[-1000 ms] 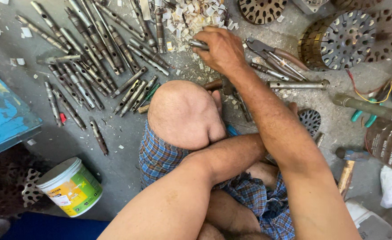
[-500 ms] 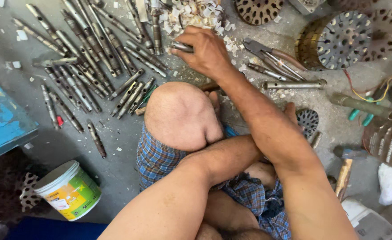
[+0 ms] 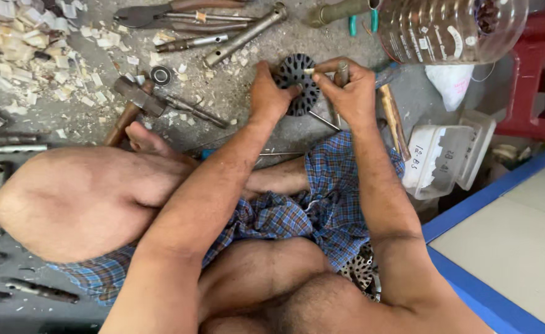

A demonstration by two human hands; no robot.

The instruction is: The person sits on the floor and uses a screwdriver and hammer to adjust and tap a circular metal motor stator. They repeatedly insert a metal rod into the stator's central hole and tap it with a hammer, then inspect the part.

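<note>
Dark slotted metal, a round rotor core (image 3: 295, 83), sits on the floor gripped at its edge by your left hand (image 3: 268, 96). Your right hand (image 3: 351, 93) closes around a thin rod (image 3: 341, 73) touching the core's rim; a hammer (image 3: 131, 105) lies well left, a clear plastic bottle (image 3: 448, 28) just right.

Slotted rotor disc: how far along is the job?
Done: little can be told; one more slotted disc lies by the thigh, state unclear. In hand: the left hand steadies the dark slotted rotor disc on the floor while the right hand holds a metal rod at its rim. Left: whether the rod has entered the disc cannot be told; hammer and loose shafts lie untouched.
</note>
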